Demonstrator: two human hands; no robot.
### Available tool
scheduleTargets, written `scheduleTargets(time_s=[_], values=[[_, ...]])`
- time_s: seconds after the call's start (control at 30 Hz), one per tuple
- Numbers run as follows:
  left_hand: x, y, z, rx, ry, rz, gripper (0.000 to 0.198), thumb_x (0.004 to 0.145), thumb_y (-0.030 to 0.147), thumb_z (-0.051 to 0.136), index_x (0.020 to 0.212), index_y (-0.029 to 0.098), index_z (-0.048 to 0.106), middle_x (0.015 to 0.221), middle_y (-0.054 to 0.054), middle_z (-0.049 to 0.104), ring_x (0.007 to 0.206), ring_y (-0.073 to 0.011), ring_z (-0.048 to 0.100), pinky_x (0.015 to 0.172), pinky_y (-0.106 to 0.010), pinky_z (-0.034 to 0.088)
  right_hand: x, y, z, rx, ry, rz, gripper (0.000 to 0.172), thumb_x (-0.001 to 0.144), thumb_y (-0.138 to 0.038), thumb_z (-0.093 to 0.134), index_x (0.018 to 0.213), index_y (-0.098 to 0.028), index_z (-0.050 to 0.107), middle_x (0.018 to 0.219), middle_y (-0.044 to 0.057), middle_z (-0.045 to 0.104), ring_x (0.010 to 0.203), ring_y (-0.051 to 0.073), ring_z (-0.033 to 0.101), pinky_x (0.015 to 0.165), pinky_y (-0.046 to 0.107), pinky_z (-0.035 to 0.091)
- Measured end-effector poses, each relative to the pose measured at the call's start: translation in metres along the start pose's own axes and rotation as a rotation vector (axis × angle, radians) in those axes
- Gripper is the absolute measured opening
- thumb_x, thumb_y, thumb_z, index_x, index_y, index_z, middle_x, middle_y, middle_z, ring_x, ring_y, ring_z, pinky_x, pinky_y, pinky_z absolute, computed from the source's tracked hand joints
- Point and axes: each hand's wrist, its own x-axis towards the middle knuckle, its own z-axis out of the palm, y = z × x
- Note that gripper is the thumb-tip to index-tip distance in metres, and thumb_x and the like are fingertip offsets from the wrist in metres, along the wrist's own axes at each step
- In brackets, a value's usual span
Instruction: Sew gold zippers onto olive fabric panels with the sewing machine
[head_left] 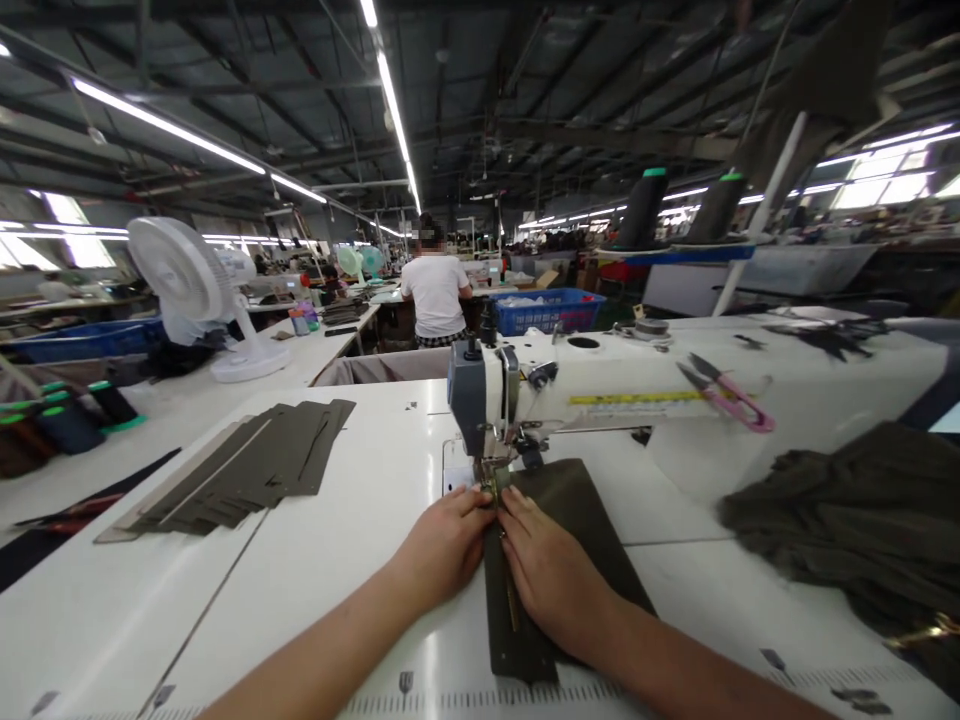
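A dark olive fabric panel (581,510) lies under the head of a white sewing machine (495,400), with a zipper with gold-coloured teeth (512,600) running lengthwise along it. My left hand (450,535) is at the left edge of the zipper, close in front of the presser foot (491,465). Its fingers are bent and pressed together on the zipper's edge, the thumb partly hidden. On the other side, my right hand (544,560) lies flat on the panel, fingers stretched toward the needle area and touching the zipper's right side. The needle itself is too small to make out.
Stacked olive panels (247,465) lie on the left. Crumpled dark fabric (825,510) lies on the right. Pink-handled snips (731,395) rest on the machine arm. A white fan (187,280) and thread spools (75,415) stand left; a person (436,290) sits ahead.
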Motion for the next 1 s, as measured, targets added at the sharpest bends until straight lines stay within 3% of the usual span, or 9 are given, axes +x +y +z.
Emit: scheduleTargets(time_s=[0.2, 0.3, 0.4, 0.53, 0.73, 0.83, 1.0], values=[[0.004, 0.000, -0.001, 0.077, -0.001, 0.031, 0.032, 0.072, 0.007, 0.045, 0.098, 0.014, 0.061, 0.104, -0.010, 0.062, 0.097, -0.0227, 0.057, 0.088, -0.039, 0.048, 0.003, 0.003, -0.019, 0.057, -0.029, 0.000, 0.036, 0.082, -0.009, 0.036, 0.108, 0.000, 0.058, 0.117, 0.022, 0.055, 0.114, 0.027, 0.048, 0.097, 0.042, 0.040], [0.000, 0.001, 0.000, 0.062, 0.027, 0.042, 0.031, 0.074, 0.009, 0.043, 0.098, 0.015, 0.061, 0.104, -0.009, 0.063, 0.097, -0.0223, 0.057, 0.087, -0.039, 0.048, -0.010, -0.006, -0.042, 0.130, -0.019, -0.001, 0.030, 0.078, -0.016, 0.045, 0.102, -0.008, 0.061, 0.118, 0.018, 0.055, 0.112, 0.026, 0.049, 0.095, 0.040, 0.041], [-0.006, 0.003, 0.000, 0.038, 0.052, 0.071, 0.032, 0.074, 0.010, 0.043, 0.100, 0.016, 0.061, 0.105, -0.008, 0.063, 0.098, -0.0219, 0.057, 0.088, -0.039, 0.048, -0.028, -0.020, -0.056, 0.115, -0.009, -0.106, 0.030, 0.072, -0.028, 0.055, 0.095, -0.011, 0.064, 0.110, 0.014, 0.060, 0.104, 0.026, 0.053, 0.090, 0.037, 0.045], [-0.013, 0.007, -0.001, 0.053, 0.063, 0.112, 0.031, 0.076, 0.010, 0.042, 0.100, 0.015, 0.059, 0.103, -0.009, 0.064, 0.097, -0.0209, 0.059, 0.087, -0.038, 0.049, -0.037, -0.029, -0.046, -0.057, 0.058, -0.218, 0.038, 0.072, -0.030, 0.052, 0.100, -0.006, 0.063, 0.110, 0.016, 0.061, 0.104, 0.027, 0.053, 0.086, 0.037, 0.047], [-0.016, 0.017, -0.002, 0.166, 0.029, 0.111, 0.027, 0.081, 0.008, 0.041, 0.103, 0.012, 0.056, 0.108, -0.013, 0.062, 0.101, -0.0224, 0.059, 0.092, -0.041, 0.047, -0.034, -0.028, -0.019, -0.091, 0.266, -0.234, 0.028, 0.076, -0.008, 0.042, 0.090, -0.004, 0.066, 0.098, 0.016, 0.066, 0.097, 0.022, 0.057, 0.086, 0.031, 0.046], [-0.015, 0.018, -0.001, 0.168, -0.009, 0.087, 0.030, 0.081, 0.008, 0.044, 0.109, 0.013, 0.054, 0.115, -0.014, 0.059, 0.107, -0.0233, 0.055, 0.094, -0.042, 0.045, -0.036, -0.030, -0.016, -0.071, 0.270, -0.238, 0.028, 0.076, -0.002, 0.040, 0.088, -0.003, 0.065, 0.094, 0.017, 0.066, 0.094, 0.022, 0.058, 0.084, 0.030, 0.046], [-0.014, 0.018, -0.001, 0.182, -0.019, 0.094, 0.027, 0.079, 0.006, 0.046, 0.103, 0.012, 0.058, 0.110, -0.014, 0.061, 0.103, -0.0235, 0.058, 0.094, -0.044, 0.045, -0.037, -0.032, -0.018, -0.091, 0.247, -0.227, 0.027, 0.077, -0.003, 0.039, 0.079, -0.006, 0.065, 0.086, 0.016, 0.066, 0.083, 0.025, 0.058, 0.073, 0.037, 0.047]])
